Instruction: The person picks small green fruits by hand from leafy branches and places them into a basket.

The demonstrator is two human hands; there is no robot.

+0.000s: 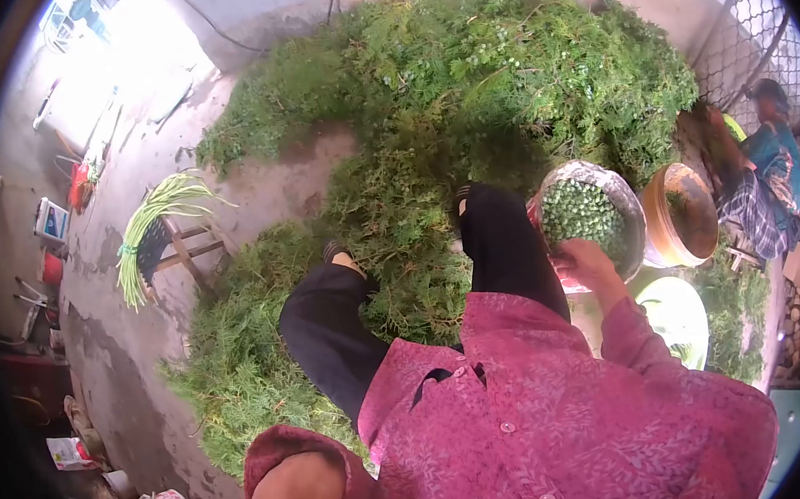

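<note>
The right hand (588, 262) was at the lower edge of a bucket (635, 219) of green berries (581, 211), right of centre in the frame. Its fingers looked curled—whether around anything could not be told; the left hand was out of view. Good handling probably meant keeping the fingers over the opening—lest berries scatter among the cut branches (499, 76).

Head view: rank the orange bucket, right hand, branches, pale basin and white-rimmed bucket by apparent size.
1. Branches
2. White-rimmed bucket
3. Orange bucket and pale basin: too alike to rank
4. Right hand
</note>
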